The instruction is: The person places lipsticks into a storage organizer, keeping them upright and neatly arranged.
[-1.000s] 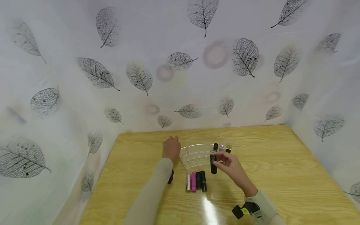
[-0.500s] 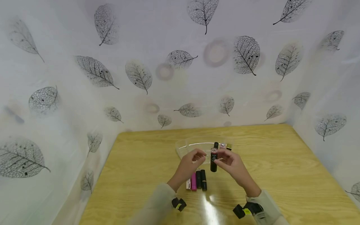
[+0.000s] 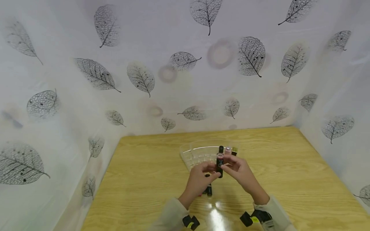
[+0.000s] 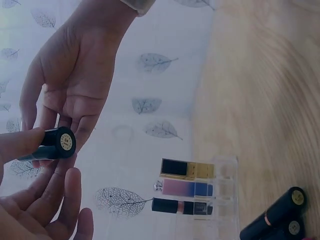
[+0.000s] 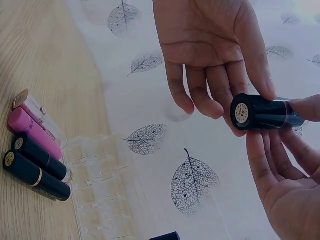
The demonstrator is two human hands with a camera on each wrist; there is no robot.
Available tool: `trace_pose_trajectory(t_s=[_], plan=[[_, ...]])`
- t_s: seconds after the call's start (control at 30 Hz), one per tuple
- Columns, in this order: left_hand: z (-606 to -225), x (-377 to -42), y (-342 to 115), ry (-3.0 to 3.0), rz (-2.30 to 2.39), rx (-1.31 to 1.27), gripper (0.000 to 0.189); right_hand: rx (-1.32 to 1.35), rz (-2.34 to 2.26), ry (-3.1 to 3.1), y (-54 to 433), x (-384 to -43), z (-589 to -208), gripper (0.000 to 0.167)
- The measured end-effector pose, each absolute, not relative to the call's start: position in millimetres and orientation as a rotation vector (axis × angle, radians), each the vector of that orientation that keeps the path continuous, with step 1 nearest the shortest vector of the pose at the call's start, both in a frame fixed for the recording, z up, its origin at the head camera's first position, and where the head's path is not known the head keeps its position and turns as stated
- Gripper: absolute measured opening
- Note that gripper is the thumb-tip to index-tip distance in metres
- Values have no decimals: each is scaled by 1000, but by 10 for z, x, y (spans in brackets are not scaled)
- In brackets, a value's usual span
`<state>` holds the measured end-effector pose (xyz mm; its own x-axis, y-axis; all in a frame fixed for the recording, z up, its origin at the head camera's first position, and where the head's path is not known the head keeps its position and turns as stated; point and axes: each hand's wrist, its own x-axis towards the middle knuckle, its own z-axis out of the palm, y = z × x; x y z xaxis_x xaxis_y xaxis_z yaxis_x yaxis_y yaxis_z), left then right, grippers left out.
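A dark lipstick tube with a clear and reddish top stands upright between my hands, above the table. My right hand pinches its upper part between thumb and fingers. Lower down, my left hand has its thumb and fingers on the tube too. The round label on its base faces the left wrist camera. Behind the hands is a clear acrylic organizer, partly hidden. Its right end holds a black lipstick, a pink and blue one and a black and gold one.
On the table in front of the organizer lie a clear-cased lipstick, a magenta one and two black ones, the nearest black lipstick having a gold band. A leaf-print sheet encloses the wooden table.
My left hand has come from the organizer's left side to the tube and now holds its lower part. It covers much of the lipstick row. The right hand stays nearly still.
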<state>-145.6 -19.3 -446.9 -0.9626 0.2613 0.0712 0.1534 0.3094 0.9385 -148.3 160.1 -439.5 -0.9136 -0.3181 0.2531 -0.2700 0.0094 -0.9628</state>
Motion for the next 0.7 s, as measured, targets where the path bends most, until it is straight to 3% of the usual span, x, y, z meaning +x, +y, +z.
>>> trace_pose_trajectory(t_s=[0.33,0.7], plan=[[-4463,-1377,-134,2384,1851,289,23,-361,-1905,2353,1513,-1393,-4305,42],[-4355,-1438,-260,2795,1571,465,19,-192,-1805,2446,1469,-1350,-4232,43]])
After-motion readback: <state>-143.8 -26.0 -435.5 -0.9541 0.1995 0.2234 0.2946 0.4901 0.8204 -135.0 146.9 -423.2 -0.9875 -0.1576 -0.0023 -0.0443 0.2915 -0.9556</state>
